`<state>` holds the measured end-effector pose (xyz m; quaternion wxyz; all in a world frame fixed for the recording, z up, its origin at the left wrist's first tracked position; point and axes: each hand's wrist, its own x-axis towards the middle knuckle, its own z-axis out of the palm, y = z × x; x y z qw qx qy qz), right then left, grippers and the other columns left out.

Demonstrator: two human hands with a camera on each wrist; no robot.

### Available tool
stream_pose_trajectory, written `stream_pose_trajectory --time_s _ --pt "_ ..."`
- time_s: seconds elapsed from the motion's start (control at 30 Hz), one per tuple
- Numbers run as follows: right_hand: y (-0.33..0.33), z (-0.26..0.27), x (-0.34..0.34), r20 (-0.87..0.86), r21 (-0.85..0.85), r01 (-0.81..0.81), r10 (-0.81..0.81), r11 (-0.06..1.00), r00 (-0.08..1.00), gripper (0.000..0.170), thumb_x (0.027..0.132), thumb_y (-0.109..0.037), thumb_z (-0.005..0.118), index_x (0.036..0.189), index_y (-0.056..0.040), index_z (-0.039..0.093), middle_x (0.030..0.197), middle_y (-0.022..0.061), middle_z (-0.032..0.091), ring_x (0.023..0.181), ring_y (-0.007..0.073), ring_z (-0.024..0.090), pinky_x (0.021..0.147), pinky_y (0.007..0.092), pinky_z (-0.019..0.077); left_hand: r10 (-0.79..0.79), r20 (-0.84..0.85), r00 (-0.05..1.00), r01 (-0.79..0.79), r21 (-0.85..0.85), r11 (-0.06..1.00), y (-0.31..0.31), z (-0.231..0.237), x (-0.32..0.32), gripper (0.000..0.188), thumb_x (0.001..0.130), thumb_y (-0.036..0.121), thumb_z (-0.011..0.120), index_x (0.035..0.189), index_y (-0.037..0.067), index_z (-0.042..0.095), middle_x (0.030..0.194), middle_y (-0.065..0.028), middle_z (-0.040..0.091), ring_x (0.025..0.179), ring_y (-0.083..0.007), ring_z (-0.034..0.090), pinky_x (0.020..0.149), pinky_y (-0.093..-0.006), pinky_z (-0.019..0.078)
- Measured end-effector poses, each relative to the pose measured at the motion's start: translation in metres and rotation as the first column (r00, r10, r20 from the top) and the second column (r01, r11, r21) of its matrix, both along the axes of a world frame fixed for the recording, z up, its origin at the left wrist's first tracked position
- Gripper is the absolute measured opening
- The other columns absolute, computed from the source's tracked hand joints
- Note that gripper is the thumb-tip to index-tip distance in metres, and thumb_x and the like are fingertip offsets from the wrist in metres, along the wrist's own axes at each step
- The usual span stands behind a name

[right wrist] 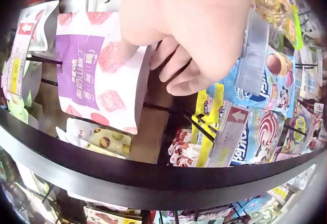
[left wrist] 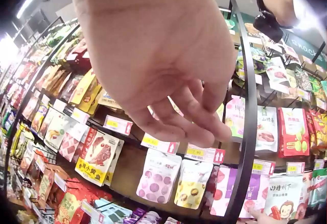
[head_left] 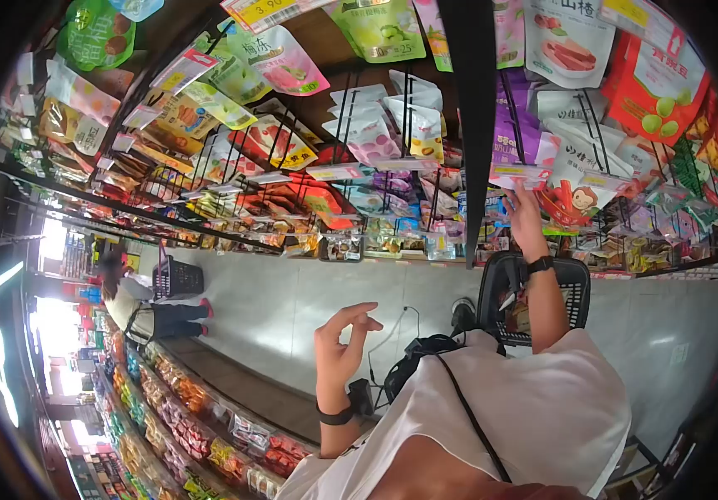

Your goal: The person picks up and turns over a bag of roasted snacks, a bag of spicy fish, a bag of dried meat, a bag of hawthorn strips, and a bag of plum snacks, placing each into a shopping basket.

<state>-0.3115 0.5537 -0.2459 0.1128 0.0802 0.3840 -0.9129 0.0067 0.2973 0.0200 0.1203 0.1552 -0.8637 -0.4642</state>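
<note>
My right hand (head_left: 527, 223) reaches up to the hanging snack pouches on the rack. In the right wrist view it grips the side edge of a purple and pink pouch (right wrist: 99, 75), thumb over the front and the other fingers curled behind the edge. That pouch hangs among others, beside a white pouch with a cartoon monkey (head_left: 576, 196). My left hand (head_left: 344, 343) is held in the air in front of my body, well away from the rack. Its fingers are loosely bent with nothing in them, also in the left wrist view.
A black shopping basket (head_left: 577, 287) with items inside stands by my feet below the right arm. A dark vertical post (head_left: 477, 125) divides the rack. Bins of wrapped sweets (head_left: 200, 408) line the left side; another person (head_left: 134, 308) with a basket is in the aisle.
</note>
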Motion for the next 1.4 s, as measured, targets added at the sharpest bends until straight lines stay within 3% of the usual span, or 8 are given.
stream_pose_trajectory --time_s 0.23,0.37,0.53,0.63,0.9,1.2,1.37,1.4 --pt "-0.008 0.017 0.005 -0.030 0.026 0.236 -0.236 0.971 0.971 0.036 0.103 -0.029 0.065 0.135 -0.0129 0.060 0.127 -0.0016 0.065 0.105 0.0119 0.061 0.090 0.0318 0.0500 -0.054 -0.009 0.998 0.055 0.095 0.994 -0.038 -0.007 -0.016 0.019 0.100 0.004 0.058 0.112 0.002 0.073 0.080 -0.0099 0.076 0.080 -0.0153 0.074 0.077 -0.0282 0.0557" --pt "-0.005 0.017 0.017 0.015 0.166 0.350 -0.357 0.922 0.934 0.044 0.097 -0.042 0.072 0.125 -0.0109 0.058 0.103 -0.0004 0.060 0.091 0.0139 0.057 0.083 0.0321 0.0477 -0.113 -0.045 0.993 0.118 0.123 0.985 -0.066 -0.010 -0.015 0.019 0.100 0.004 0.058 0.112 0.002 0.073 0.080 -0.0092 0.076 0.080 -0.0155 0.075 0.077 -0.0277 0.0555" --pt "0.004 0.028 0.048 -0.028 0.260 0.543 -0.556 0.798 0.831 0.039 0.096 -0.044 0.072 0.081 -0.0178 0.047 0.072 -0.0068 0.050 0.063 0.0062 0.044 0.060 0.0257 0.0396 -0.195 -0.119 0.974 0.209 0.125 0.970 -0.110 -0.003 -0.007 0.019 0.101 0.007 0.058 0.112 0.000 0.072 0.080 -0.0096 0.075 0.079 -0.0159 0.073 0.078 -0.0294 0.0554" --pt "0.005 0.035 0.071 -0.020 0.279 0.589 -0.608 0.759 0.793 0.033 0.095 -0.044 0.074 0.088 -0.0157 0.058 0.076 -0.0054 0.053 0.067 0.0062 0.047 0.061 0.0245 0.0401 -0.205 -0.161 0.965 0.229 0.142 0.963 -0.137 -0.002 0.006 0.019 0.102 0.007 0.058 0.112 -0.001 0.072 0.079 -0.0096 0.074 0.078 -0.0154 0.072 0.078 -0.0295 0.0551" --pt "0.017 0.020 0.155 -0.018 0.602 0.631 -0.782 0.489 0.623 0.048 0.099 -0.050 0.067 0.076 -0.0109 0.050 0.066 -0.0023 0.051 0.055 0.0078 0.046 0.048 0.0250 0.0323 -0.289 -0.158 0.944 0.321 0.246 0.915 -0.190 -0.029 0.027 0.020 0.102 0.008 0.058 0.113 0.000 0.072 0.081 -0.0090 0.075 0.079 -0.0139 0.070 0.079 -0.0288 0.0532" --pt "0.026 0.089 0.309 -0.119 0.709 0.405 -0.468 0.577 0.876 0.033 0.103 -0.040 0.063 0.093 -0.0084 0.068 0.077 -0.0067 0.059 0.068 0.0042 0.049 0.064 0.0228 0.0392 -0.669 -0.074 0.739 0.671 0.159 0.724 -0.173 -0.020 0.019 0.026 0.098 0.011 0.065 0.124 0.006 0.069 0.094 -0.0096 0.075 0.089 -0.0184 0.073 0.084 -0.0313 0.0546" --pt "0.000 0.188 0.355 -0.160 0.899 0.072 0.173 0.432 0.972 0.032 0.103 -0.031 0.063 0.107 0.0000 0.070 0.078 -0.0025 0.063 0.072 0.0027 0.054 0.061 0.0245 0.0429 -0.849 0.050 0.527 0.840 0.123 0.529 -0.116 -0.024 0.036 0.075 0.090 0.017 0.076 0.156 0.013 0.039 0.140 -0.0179 0.059 0.120 -0.0298 0.063 0.099 -0.0431 0.0511" --pt "-0.004 0.195 0.369 -0.113 0.884 0.003 0.207 0.468 0.972 0.032 0.103 -0.030 0.063 0.107 0.0003 0.070 0.078 -0.0030 0.063 0.073 0.0027 0.054 0.062 0.0247 0.0431 -0.892 0.085 0.444 0.878 0.156 0.452 -0.106 -0.036 0.038 0.102 0.083 0.018 0.083 0.163 0.013 0.020 0.153 -0.0193 0.045 0.133 -0.0360 0.052 0.103 -0.0483 0.0486"
